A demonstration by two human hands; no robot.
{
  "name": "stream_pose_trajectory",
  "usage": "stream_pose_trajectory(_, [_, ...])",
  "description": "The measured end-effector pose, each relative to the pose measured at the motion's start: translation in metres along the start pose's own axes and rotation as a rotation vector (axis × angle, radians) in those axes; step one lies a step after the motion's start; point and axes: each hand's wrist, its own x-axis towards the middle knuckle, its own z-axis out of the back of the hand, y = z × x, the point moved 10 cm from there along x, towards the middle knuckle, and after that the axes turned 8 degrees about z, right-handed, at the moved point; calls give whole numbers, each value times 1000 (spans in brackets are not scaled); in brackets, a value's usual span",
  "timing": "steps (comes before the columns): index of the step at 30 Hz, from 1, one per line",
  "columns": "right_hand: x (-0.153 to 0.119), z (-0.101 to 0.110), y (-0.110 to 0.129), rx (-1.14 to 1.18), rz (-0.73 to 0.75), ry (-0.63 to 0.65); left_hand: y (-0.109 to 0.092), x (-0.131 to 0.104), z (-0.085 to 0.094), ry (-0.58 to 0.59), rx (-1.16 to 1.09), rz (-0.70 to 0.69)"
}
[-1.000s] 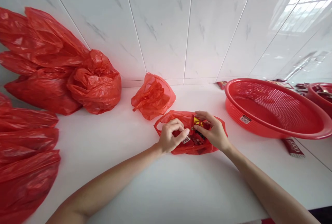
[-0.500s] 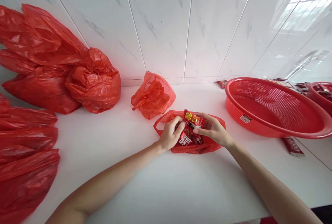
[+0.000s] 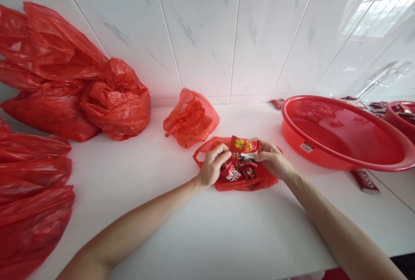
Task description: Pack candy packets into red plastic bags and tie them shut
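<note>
Across the near part, the white bench stretches below two bare forearms; at the left edge, a heap of red bags comes closest to the viewer, its folds shining. Near the middle lies an open bag, red and thin, with its mouth turned upward and one handle loop spread to the left; inside it rest several small packs, one of them with white and dark red pattern. Just above these packs is the sachet, red with yellow print; the left hand pinches its left edge between thumb and fingers, while the right hand grasps its right end. To the right, a dark red bar lies on the bench, partly covered by the rim of a big red basket, which bears a small label; behind the open bag sits a crumpled bag; farther left, full bags lean near the tiled wall; beyond the basket, a small wrapper lies close to this wall.
</note>
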Motion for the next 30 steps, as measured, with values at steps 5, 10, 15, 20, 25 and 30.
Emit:
stream_pose_trajectory(5, [-2,0,4,-101,36,-28,-5,-1,0,-11,132,-37])
stream_pose_trajectory(10, [-1,15,7,-358,120,-133,-3,0,1,3,242,-76])
stream_pose_trajectory(15, [-1,31,14,-675,278,-257,-3,-2,4,-79,394,-184])
stream_pose_trajectory(20, [-5,28,20,-982,364,-270,-15,-7,5,-153,540,-346])
stream_pose_trajectory(25, [-5,15,14,-1113,371,-133,-21,-8,8,-208,608,-437])
stream_pose_trajectory(30, [-2,9,7,-1249,419,-43,-25,-10,9,-239,633,-490])
